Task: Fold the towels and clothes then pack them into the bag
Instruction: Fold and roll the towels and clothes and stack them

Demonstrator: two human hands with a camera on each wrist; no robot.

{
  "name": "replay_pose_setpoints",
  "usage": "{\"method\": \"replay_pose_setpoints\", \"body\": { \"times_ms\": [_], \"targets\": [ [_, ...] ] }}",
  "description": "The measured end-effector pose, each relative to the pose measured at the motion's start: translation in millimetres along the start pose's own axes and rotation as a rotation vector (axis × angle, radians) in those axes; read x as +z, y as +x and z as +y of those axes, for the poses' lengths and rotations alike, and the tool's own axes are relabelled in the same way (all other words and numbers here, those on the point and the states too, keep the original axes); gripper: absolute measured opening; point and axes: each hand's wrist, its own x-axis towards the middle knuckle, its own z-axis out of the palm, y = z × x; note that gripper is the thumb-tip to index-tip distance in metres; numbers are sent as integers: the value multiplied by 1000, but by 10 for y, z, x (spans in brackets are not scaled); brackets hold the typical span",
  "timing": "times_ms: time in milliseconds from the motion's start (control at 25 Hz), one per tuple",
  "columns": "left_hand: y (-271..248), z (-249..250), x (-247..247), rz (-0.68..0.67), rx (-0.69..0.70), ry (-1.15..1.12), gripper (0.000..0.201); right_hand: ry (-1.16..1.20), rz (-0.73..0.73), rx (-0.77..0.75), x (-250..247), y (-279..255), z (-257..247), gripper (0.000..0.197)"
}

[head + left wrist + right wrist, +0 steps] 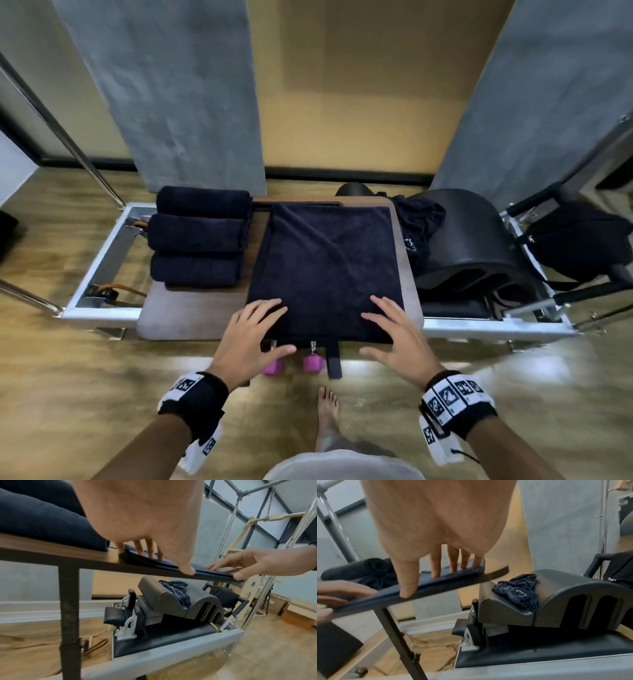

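A navy towel (325, 267) lies folded flat on the small wooden table (191, 315). My left hand (253, 329) rests with spread, straight fingers on the towel's near left corner, and my right hand (394, 329) does the same on its near right corner. From the left wrist view the fingers (150, 550) press on the towel's edge (214, 573). Three folded navy towels (198, 236) sit stacked at the table's left. A crumpled navy garment (419, 222) lies on the black arc barrel (479, 246). A black bag (579, 240) sits at far right.
The table stands over a metal-framed exercise bed (102, 260). Two pink dumbbells (313, 363) and a black strap (334, 359) sit on the wooden floor below the table's near edge. My bare foot (327, 411) stands close. Grey pillars (178, 96) rise behind.
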Motion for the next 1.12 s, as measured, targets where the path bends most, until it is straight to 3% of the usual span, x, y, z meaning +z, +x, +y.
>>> {"method": "replay_pose_setpoints", "body": {
  "times_ms": [40,120,400,520,640,800,880,960,1040,1120],
  "targets": [
    [-90,-37,-8,-26,4,44,77,-81,-46,-15,55,-86,15,78],
    [-199,-101,-38,-2,-6,65,68,-152,-9,-27,126,-196,44,82],
    [-194,-165,-231,218,-32,-94,19,34,316,98,-41,-263,17,34],
    [-42,-80,-484,359,-84,-245,13,150,462,134,-437,-108,-111,21],
    [217,46,-994,537,-106,-538,15,361,607,130,-1035,130,-308,11],
    [639,222,-1838,768,-103,-765,19,554,792,117,-1836,402,-582,13],
    [807,317,-2177,806,-70,-850,16,616,811,88,-2151,495,-712,9],
    [903,414,-2398,809,-2,-939,9,653,796,20,-2390,535,-834,21],
    [941,462,-2523,819,54,-972,20,679,787,-59,-2553,526,-932,38],
    [951,475,-2595,844,70,-1000,22,714,807,-105,-2652,509,-971,39]
  ]
}}
